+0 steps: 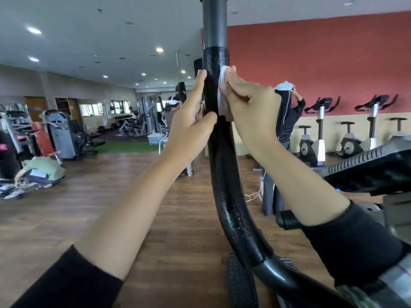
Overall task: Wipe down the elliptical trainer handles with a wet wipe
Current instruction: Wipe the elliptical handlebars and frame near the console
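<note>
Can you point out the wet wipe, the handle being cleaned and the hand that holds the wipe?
wipe (pixel 222 85): head view, the white fold showing beside the fingers.
handle (pixel 224 174): head view, the black foam grip below the hands.
right hand (pixel 249 101): head view, the back of the hand pressing the wipe on.

I am looking into a gym. My hands grip a black foam-covered handle (pixel 219 152) of an exercise machine, and everything else spreads out from there. Off to the right of the grip, upright exercise bikes (pixel 347 138) line a red wall (pixel 322 58). Far to the left of it stand weight machines (pixel 60 134) and benches, with a dark punching bag (pixel 180 91) hanging just beyond my left fingers. Wooden flooring (pixel 111 196) runs beneath, a green turf patch (pixel 126 146) lies farther back, and recessed ceiling lights (pixel 33 30) shine overhead.
</note>
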